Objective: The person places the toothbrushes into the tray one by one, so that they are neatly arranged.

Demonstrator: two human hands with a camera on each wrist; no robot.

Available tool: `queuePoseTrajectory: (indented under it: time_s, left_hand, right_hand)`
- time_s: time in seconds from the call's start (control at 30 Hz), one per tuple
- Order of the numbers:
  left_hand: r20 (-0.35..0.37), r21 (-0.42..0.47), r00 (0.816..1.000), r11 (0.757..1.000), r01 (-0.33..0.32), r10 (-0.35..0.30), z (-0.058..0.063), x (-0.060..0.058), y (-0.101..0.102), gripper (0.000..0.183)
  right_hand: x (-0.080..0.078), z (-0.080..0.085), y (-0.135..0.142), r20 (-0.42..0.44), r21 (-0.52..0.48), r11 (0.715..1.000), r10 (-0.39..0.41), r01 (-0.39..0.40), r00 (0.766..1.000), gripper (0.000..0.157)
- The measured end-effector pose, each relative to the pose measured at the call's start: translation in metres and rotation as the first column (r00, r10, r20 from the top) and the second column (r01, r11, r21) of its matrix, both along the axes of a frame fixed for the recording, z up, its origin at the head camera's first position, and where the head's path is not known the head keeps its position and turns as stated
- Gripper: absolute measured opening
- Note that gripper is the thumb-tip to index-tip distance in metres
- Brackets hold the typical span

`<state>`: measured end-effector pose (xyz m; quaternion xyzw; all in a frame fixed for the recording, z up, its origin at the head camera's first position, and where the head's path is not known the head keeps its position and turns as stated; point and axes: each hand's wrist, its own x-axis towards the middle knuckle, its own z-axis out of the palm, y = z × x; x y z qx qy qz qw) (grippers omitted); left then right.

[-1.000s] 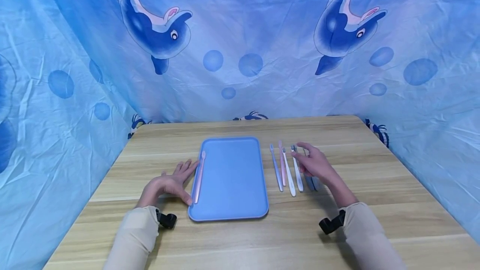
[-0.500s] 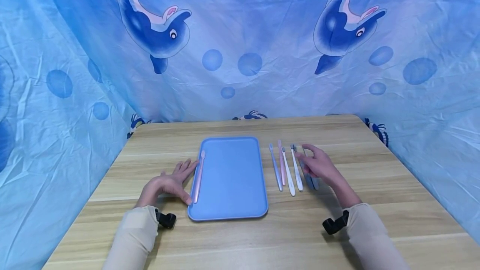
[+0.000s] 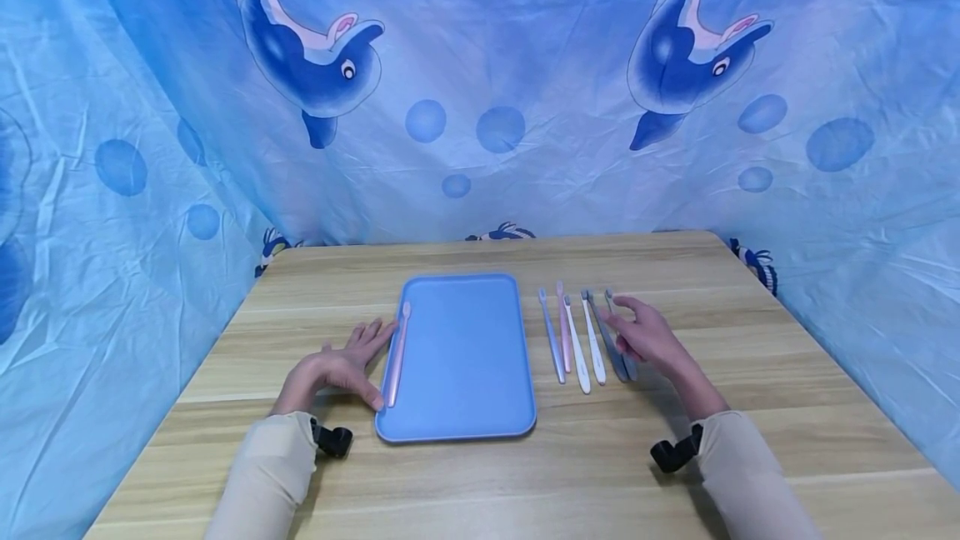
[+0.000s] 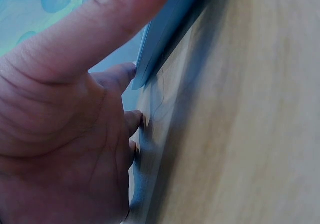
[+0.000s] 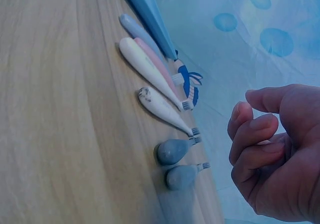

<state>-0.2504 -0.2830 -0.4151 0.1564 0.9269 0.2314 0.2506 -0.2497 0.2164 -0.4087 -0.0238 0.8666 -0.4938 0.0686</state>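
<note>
My left hand [image 3: 341, 367] has its thumb and fingertips spread along the left edge of a blue rectangular tray [image 3: 465, 357]. Inside that edge lies one pink toothbrush [image 3: 400, 357]. Right of the tray is a loose row of several toothbrushes: a lilac-blue one [image 3: 553, 336], a pink one [image 3: 562, 327], two white ones [image 3: 577, 348] and two grey ones, one darker [image 3: 609, 340]. Over the row's right end hovers my right hand [image 3: 648, 336], fingers loosely curled. The right wrist view shows nothing between its fingers [image 5: 255, 126], which are apart from the grey toothbrushes [image 5: 181, 177].
Tray and toothbrushes lie on a wood-grain table [image 3: 487, 490]. Behind and beside it hangs a blue curtain [image 3: 465, 65] printed with dolphins and bubbles. Each wrist wears a small black camera [image 3: 330, 440] at the end of a beige sleeve [image 3: 262, 473].
My right hand has drifted slightly right and toward me, uncovering more of the grey toothbrushes. The left hand, the tray and the toothbrushes stay where they were.
</note>
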Motion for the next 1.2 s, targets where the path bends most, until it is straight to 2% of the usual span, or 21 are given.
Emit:
queuePoseTrajectory:
  time_s: [0.27,0.4,0.8,1.2]
  left_hand:
    - [-0.034,-0.021,0.999,1.0,-0.019,0.018,-0.021,-0.011,-0.008,0.148]
    - [-0.043,-0.023,0.999,1.0,-0.018,0.017,-0.027,-0.015,-0.01,0.148]
    - [-0.046,-0.023,0.999,1.0,-0.012,0.011,-0.024,-0.013,-0.009,0.147]
    - [-0.046,-0.019,0.999,1.0,-0.021,0.02,-0.023,-0.011,-0.008,0.148]
  right_hand:
    - [-0.002,-0.004,0.004,0.028,0.02,1.0,-0.002,0.002,1.0,0.072]
    - [-0.003,-0.006,0.006,0.04,0.026,1.0,-0.007,0.006,0.999,0.069]
    - [-0.004,-0.013,0.012,0.052,0.043,0.999,-0.01,0.008,0.999,0.066]
    - [-0.005,-0.019,0.017,0.068,0.101,0.995,-0.03,0.023,0.997,0.069]
